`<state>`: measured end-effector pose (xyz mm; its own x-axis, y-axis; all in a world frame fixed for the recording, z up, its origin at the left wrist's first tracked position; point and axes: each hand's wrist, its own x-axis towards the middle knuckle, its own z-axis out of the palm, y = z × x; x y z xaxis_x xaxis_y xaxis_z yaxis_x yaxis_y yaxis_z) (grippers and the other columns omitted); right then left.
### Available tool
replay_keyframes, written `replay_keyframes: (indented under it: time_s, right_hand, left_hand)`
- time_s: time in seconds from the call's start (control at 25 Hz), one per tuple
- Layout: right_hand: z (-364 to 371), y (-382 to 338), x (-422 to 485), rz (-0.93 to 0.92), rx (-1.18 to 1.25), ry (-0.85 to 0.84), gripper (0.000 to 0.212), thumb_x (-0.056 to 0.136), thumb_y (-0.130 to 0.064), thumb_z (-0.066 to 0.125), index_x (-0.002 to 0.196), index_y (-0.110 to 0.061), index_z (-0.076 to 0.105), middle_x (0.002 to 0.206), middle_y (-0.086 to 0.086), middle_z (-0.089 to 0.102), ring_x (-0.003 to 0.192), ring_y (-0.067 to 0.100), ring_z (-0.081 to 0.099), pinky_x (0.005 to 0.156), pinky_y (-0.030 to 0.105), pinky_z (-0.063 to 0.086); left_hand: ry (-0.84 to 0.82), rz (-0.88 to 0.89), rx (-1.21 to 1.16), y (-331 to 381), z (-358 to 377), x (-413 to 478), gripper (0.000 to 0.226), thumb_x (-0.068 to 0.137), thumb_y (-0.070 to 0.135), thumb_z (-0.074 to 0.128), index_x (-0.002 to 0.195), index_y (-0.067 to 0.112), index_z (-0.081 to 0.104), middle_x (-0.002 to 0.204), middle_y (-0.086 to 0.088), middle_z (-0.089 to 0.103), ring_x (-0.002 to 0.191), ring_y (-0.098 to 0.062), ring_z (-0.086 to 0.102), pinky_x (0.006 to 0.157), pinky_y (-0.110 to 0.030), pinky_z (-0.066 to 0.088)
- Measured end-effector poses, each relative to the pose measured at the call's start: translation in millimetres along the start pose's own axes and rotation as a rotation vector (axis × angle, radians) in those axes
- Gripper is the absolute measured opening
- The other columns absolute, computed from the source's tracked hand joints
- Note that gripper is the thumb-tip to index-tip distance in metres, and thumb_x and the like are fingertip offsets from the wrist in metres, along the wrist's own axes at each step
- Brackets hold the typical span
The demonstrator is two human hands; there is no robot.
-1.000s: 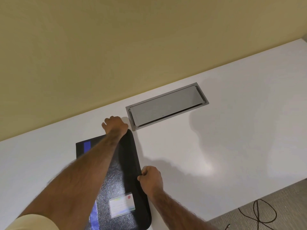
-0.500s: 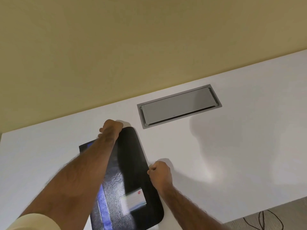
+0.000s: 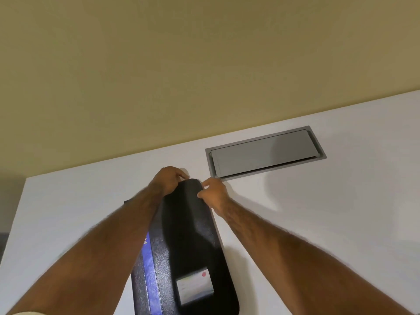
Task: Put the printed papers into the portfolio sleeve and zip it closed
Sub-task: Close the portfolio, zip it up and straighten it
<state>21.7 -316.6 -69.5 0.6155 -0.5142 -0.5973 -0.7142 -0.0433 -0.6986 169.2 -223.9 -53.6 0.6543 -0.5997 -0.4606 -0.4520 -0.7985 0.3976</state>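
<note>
Your left hand (image 3: 169, 181) curled over the far end of the black portfolio sleeve (image 3: 188, 235), your right hand (image 3: 213, 193) pinching its far right edge, sleeve on the white worktop (image 3: 318, 223)

White desk (image 3: 341, 223), grey cable hatch (image 3: 264, 153) set flush, yellowish wall (image 3: 181, 64) behind.

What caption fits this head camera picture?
Left hand and right hand grip the black portfolio sleeve on the white desk.

A white table (image 3: 341, 223) carries the black portfolio sleeve (image 3: 188, 235) near a grey inset hatch (image 3: 263, 153).
</note>
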Motion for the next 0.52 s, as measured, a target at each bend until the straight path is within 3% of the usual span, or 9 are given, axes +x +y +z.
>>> replay_keyframes:
  time_s: [0.16, 0.32, 0.52]
  right_hand:
    - [1.9, -21.2, 30.5, 0.008, -0.107, -0.045, 0.031, 0.087, -0.01, 0.074, 0.115, 0.004, 0.068, 0.115, 0.016, 0.069, 0.104, 0.03, 0.068, 0.093, 0.039, 0.058]
    - [3.7, -25.4, 43.2, 0.0, -0.216, -0.025, 0.03, 0.095, -0.018, 0.068, 0.117, 0.001, 0.067, 0.119, 0.013, 0.068, 0.108, 0.027, 0.067, 0.097, 0.031, 0.055]
    - [-0.4, -21.5, 47.1, 0.008, -0.22, 0.005, 0.028, 0.093, -0.02, 0.07, 0.112, 0.0, 0.07, 0.113, 0.011, 0.07, 0.104, 0.024, 0.069, 0.085, 0.022, 0.051]
  left_hand:
    - [-0.038, 0.086, 0.081, -7.0, -6.0, 4.4, 0.035, 0.095, -0.005, 0.052, 0.11, 0.013, 0.079, 0.12, -0.007, 0.072, 0.107, -0.024, 0.063, 0.092, -0.026, 0.046]
    - [-0.056, 0.135, 0.088, -15.5, -9.7, 11.2, 0.034, 0.091, -0.004, 0.054, 0.102, 0.016, 0.08, 0.114, -0.007, 0.071, 0.104, -0.024, 0.063, 0.096, -0.034, 0.052]
    - [-0.113, 0.2, 0.121, -21.0, -12.1, 19.2, 0.037, 0.085, -0.002, 0.054, 0.084, 0.028, 0.075, 0.103, 0.0, 0.067, 0.1, -0.021, 0.063, 0.095, -0.04, 0.052]
